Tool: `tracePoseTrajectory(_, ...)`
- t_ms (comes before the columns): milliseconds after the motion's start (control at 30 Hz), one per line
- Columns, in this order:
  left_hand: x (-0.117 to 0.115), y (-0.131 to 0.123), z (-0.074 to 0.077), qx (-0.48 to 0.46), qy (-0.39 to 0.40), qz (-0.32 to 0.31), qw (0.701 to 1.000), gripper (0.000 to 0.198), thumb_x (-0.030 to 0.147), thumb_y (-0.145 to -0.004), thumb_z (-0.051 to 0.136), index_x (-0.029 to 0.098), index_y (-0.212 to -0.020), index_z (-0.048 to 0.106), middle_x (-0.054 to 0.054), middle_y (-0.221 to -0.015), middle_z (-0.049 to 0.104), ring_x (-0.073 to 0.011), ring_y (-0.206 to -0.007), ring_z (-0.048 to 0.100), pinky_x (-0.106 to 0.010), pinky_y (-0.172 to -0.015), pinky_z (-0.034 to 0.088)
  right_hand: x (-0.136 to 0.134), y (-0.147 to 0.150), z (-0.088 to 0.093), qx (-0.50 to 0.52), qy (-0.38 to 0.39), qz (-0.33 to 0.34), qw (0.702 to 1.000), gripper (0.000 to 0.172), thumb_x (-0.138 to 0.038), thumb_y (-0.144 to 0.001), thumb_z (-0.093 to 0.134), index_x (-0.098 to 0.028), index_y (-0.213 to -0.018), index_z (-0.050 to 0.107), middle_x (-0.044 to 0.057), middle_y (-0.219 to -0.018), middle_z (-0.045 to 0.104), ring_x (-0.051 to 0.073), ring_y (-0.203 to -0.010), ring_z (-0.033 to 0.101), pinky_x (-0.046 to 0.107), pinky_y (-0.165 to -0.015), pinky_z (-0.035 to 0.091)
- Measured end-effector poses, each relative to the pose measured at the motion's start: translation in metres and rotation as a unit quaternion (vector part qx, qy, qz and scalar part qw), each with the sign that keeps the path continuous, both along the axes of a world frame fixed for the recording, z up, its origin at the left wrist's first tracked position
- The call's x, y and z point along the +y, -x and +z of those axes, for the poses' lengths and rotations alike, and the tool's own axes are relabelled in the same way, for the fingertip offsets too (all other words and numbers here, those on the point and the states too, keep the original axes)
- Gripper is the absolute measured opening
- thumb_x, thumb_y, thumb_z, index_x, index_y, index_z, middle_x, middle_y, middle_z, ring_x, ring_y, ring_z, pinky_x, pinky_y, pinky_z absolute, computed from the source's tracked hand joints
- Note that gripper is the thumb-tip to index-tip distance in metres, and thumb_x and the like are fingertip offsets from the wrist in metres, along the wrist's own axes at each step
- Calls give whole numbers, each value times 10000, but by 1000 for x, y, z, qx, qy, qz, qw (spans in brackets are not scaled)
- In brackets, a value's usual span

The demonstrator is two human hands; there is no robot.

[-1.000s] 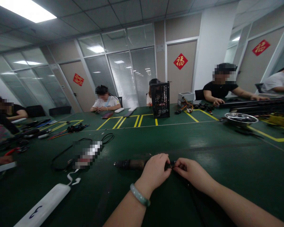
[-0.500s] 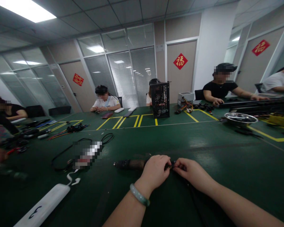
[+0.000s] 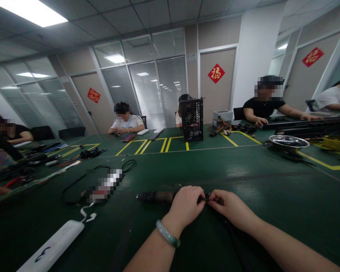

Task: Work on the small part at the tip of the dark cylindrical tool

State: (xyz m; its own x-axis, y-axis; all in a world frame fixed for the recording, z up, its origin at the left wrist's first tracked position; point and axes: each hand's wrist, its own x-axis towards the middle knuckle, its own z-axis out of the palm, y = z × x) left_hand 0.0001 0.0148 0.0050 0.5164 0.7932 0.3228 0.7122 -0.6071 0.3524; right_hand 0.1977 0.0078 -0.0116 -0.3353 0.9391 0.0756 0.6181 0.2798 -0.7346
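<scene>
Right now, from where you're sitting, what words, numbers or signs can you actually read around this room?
"福": gold, on three red diamond signs
"3": dark, on the white bar at lower left
Pixelated block at centre left: too blurred to read

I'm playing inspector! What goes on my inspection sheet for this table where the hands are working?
Surface: green work mat with yellow lines marked on it.
Job's things: dark cylindrical object, held at its narrow end.
Hands: left hand, wearing a pale green bangle, and right hand both pinch that end.
Cables: black cable loop to the left; thin black cable below the hands.
Clutter: white bar marked 3, steel bowl, black perforated computer case.
Surroundings: co-worker in black, glass partition, door with red sign.
</scene>
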Motion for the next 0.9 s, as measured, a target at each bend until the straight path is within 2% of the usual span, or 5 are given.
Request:
tracePoseTrajectory(200, 1, 0, -2, 7, -12, -11, 1000, 109, 193, -822, 647, 226, -906, 585, 12, -936, 638, -196, -911, 578, -341, -840, 427, 1, 0, -2, 5, 0, 3, 1000, 113, -284, -876, 554, -214, -856, 640, -10, -766, 682, 155, -688, 624, 234, -591, 407)
tracePoseTrajectory(433, 1, 1, 1, 10, -4, 8, 1000, 153, 208, -813, 651, 230, -932, 559, 14, -940, 620, -198, -904, 569, -336, -808, 439, 3, -1, -5, 9, -3, 7, 1000, 103, -288, -876, 564, -224, -853, 642, -19, -770, 679, 152, -700, 627, 232, -602, 412)
tracePoseTrajectory(667, 1, 1, -1, 12, -3, 2, 1000, 145, 143, -804, 604, 227, -912, 556, 9, -951, 618, -191, -928, 566, -335, -865, 426, 3, -1, -4, 3, 0, -1, 1000, 96, -289, -871, 572, -222, -845, 636, -20, -764, 675, 150, -691, 622, 232, -599, 409)
tracePoseTrajectory(900, 2, 1, -1, 23, 4, 7, 1000, 119, 211, -821, 639, 223, -904, 554, 4, -934, 619, -196, -912, 569, -327, -827, 431, 2, -1, -3, 1, 0, -5, 1000, 95, -286, -870, 574, -223, -842, 639, -21, -760, 677, 146, -689, 623, 227, -598, 407)
